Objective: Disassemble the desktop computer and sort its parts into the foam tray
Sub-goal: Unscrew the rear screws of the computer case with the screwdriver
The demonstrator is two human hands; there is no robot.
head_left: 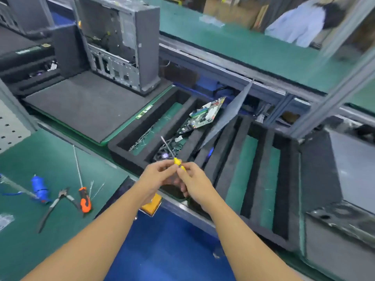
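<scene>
Both hands meet over the near edge of the foam tray (125, 153): your left hand (158, 176) and right hand (192, 184) each pinch the yellow handle of the small screwdriver (177, 161), its shaft slanting up and away over a tray compartment. Neither hand is free. The desktop computer case (129, 43) stands upright with its side open on the grey foam pad (87, 104) at far left, well apart from your hands. The motherboard (205, 115) already lies tilted in the tray, with a grey panel (229, 114) leaning just beside it, so the job looks well along; the step in hand reads as readying the driver for what remains in the case. Settle the handle fully into one palm before you move, since a two-handed fingertip pinch above an open compartment invites a drop among the loose parts below. Carry the tip pointed away from the board and the cables. At the case, seat the tip square in the screw head before turning, and brace the chassis with the free hand so that it does not rock on the pad. An orange-handled screwdriver (84, 201) and pliers (58, 201) lie on the green mat (24, 169) to your left, if the small tip fits poorly.
</scene>
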